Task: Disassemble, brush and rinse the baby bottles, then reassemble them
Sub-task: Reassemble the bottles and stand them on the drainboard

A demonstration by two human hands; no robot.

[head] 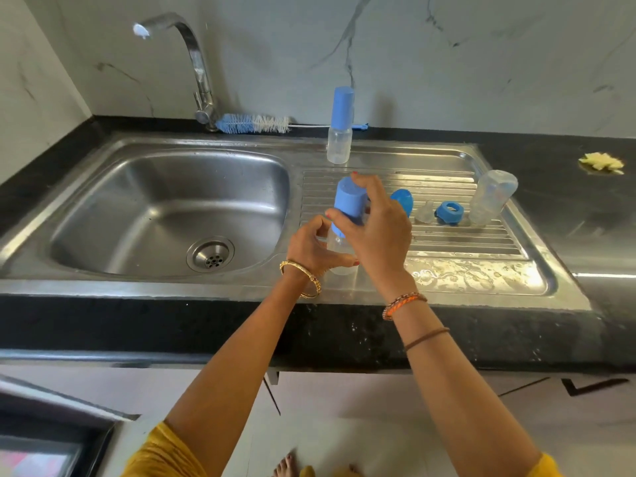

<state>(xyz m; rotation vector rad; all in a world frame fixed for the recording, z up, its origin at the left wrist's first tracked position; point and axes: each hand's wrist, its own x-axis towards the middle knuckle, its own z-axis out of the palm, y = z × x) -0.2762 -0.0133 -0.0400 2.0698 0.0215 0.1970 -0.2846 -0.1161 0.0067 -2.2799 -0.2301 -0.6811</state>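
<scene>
Both hands work a capped baby bottle at frame centre, over the sink's draining board.

My left hand curls round the clear body; my right hand grips the blue cap. I judge it light, stiff plastic, likely wet and slippery, best held at body and cap. The basin lies open at left; loose parts crowd the right, and the counter edge runs below.
</scene>
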